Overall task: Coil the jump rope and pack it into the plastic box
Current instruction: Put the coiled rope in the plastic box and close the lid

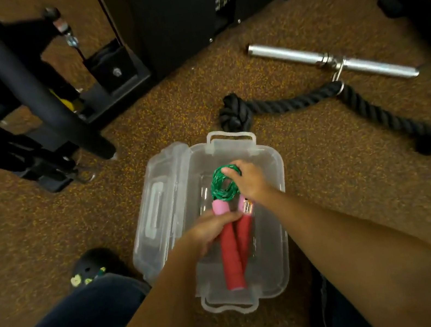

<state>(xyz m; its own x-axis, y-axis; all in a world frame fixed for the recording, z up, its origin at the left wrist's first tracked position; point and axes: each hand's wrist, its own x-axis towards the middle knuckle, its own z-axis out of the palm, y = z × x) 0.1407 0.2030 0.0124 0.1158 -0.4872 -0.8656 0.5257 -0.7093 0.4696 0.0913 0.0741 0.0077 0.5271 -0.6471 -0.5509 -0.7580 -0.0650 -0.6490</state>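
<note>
A clear plastic box stands open on the brown speckled floor, its lid hinged up on the left side. Over the inside of the box is the jump rope: two red handles with pink ends lie side by side, and the green cord is bunched in a coil at the far end. My left hand grips the handles near their pink ends. My right hand is closed on the green coil, thumb over its top.
A thick black rope with knotted ends lies beyond the box, clipped to a silver metal bar. Black gym machine frames stand at the back and left. My shoe and dark trouser leg are at lower left.
</note>
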